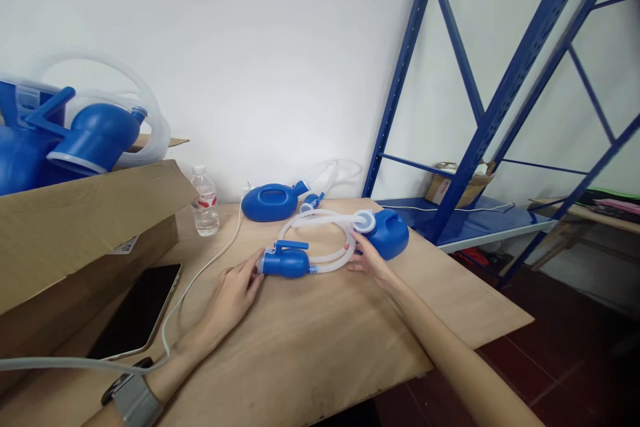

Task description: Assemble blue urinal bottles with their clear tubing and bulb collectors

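Note:
On the wooden table, my left hand (237, 288) has its fingers around the wide end of a blue urinal cup (287, 263), which lies on its side, handle upward. A clear flexible tube (330, 267) runs from the cup's narrow end and loops in a coil. My right hand (369, 259) closes its fingers about the right side of this coil. Just beyond that hand, a blue urinal bottle (390, 235) lies with its white cap (365, 221) facing left. Behind the coil rests a second blue bottle (270, 203) with a built-in handle, beside a small blue cup (311, 201).
At left, an open cardboard box (100, 227) holds more blue urinals and tubing. A phone (137, 310), a white cable (200, 263) and a water bottle (205, 203) are near it. A blue metal shelf (465, 213) stands right, past the table's edge.

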A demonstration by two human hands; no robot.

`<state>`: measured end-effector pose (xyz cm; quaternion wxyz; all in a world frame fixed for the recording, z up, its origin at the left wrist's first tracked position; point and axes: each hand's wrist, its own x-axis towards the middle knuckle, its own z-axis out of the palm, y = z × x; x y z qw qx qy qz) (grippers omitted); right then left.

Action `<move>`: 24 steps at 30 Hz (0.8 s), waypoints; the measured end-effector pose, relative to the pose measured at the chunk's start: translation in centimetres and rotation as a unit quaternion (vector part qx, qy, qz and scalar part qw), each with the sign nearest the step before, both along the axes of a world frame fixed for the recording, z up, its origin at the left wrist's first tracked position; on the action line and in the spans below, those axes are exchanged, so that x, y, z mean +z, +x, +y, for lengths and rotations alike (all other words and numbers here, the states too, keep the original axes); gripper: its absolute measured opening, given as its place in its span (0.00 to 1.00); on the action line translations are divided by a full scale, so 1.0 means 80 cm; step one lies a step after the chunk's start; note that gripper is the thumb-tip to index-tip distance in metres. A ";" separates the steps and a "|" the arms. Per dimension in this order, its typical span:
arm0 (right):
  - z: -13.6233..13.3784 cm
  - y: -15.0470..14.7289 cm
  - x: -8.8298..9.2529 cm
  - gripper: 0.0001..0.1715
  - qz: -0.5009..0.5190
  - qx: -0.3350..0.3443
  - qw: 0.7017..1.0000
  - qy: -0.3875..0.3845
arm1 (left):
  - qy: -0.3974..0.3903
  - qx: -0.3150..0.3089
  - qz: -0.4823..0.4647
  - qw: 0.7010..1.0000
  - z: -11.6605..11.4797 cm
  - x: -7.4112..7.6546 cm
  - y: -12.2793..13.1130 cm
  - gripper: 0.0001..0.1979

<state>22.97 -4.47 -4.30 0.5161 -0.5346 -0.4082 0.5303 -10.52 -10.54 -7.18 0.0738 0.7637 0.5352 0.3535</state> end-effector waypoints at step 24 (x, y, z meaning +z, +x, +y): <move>-0.006 0.128 -0.023 0.22 -0.631 -0.100 0.650 0.411 | -0.068 -0.044 0.119 0.990 -0.008 0.000 0.005 0.33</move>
